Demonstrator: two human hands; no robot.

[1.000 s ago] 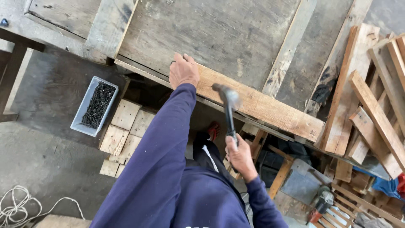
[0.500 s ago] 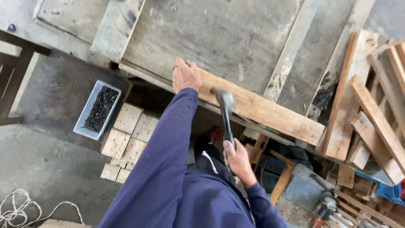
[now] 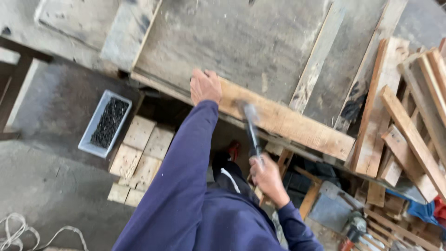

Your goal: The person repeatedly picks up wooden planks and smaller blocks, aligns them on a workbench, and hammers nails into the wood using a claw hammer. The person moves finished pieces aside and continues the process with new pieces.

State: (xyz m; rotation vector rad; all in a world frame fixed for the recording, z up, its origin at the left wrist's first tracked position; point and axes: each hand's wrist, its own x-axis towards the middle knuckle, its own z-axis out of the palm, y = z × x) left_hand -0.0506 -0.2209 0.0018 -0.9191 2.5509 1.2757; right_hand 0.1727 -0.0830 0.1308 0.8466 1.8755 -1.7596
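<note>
left hand [image 3: 205, 86] flat on plank [image 3: 297, 125] | right hand [image 3: 265, 174] gripping hammer [image 3: 251, 124] over plank

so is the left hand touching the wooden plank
Touching. The head view shows the left hand pressed flat on the near end of the wooden plank, with no gap, while the right hand grips the hammer.

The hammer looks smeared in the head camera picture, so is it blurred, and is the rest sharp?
Head view: the hammer in the right hand is streaked with motion blur; the left hand on the plank is slightly soft; light is flat, no glare.
</note>
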